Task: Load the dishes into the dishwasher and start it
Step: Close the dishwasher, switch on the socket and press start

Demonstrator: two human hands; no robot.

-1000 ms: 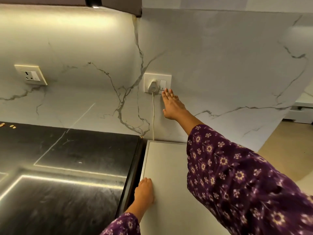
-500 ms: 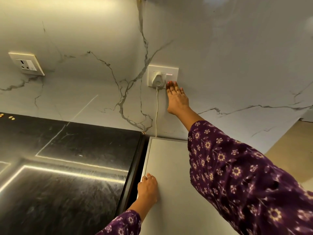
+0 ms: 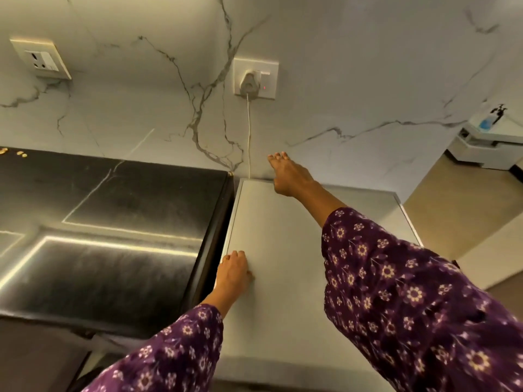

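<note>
Dishwasher (image 3: 283, 278), grey unit beside the black tabletop (image 3: 113, 207): judged heavy, rigid, smooth; best worked at its front door, unseen here. Left grip (image 3: 233, 271) lay loosely curled on its top, empty; right grip (image 3: 288, 176), flat and released, hung over its rear edge below the socket (image 3: 255, 78).

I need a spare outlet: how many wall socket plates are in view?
2. One socket plate upper left above the black counter, unused; the other plate above the grey appliance top, holding a plug. Others may lie off-frame.
</note>
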